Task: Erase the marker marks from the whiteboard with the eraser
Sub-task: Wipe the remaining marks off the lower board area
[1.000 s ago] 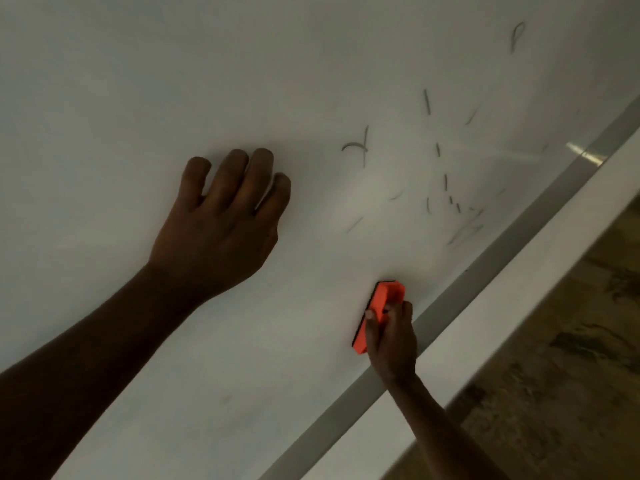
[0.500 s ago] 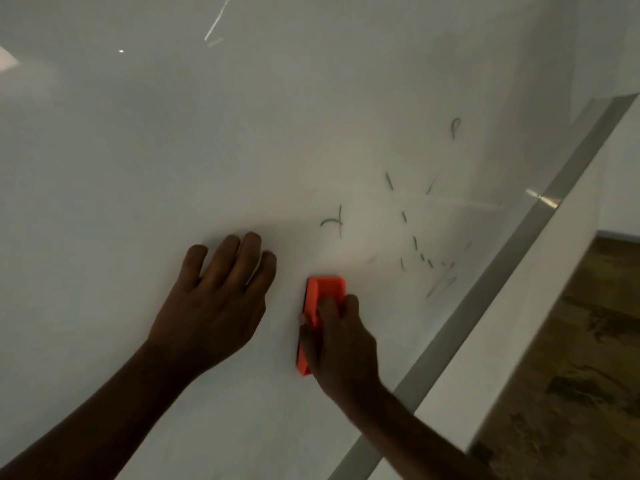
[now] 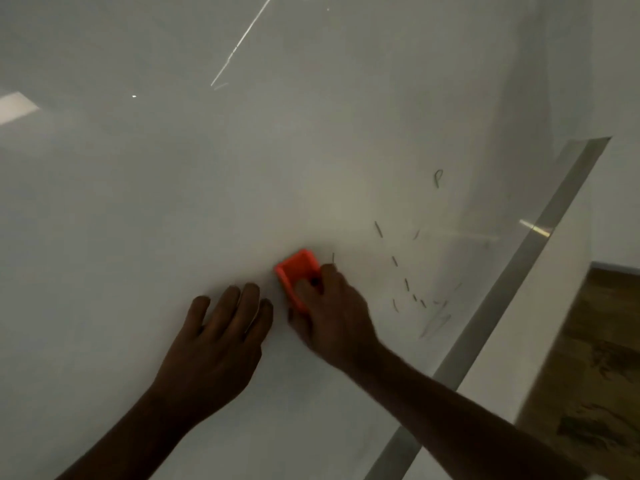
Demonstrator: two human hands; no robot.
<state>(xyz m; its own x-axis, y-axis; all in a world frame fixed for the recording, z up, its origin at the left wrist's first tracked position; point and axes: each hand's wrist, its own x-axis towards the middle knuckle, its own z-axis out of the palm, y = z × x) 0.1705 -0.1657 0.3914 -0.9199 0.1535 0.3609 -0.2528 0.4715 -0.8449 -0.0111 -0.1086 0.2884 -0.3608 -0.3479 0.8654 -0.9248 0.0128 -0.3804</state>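
The whiteboard fills most of the view. My right hand grips an orange eraser and holds it flat against the board, its upper end showing above my fingers. Short dark marker marks are scattered to the right of the eraser, with a small loop-shaped mark higher up and a thin stroke just beside the eraser's right edge. My left hand rests flat on the board with straight fingers, just left of the eraser.
The board's grey metal frame runs diagonally down the right side. Beyond it is a white wall and a patch of brown floor at the lower right. Light reflections streak the upper board.
My right hand has slid the eraser up and left from near the frame to just beside my left hand, over the curved mark that showed there. The view has tilted upward.
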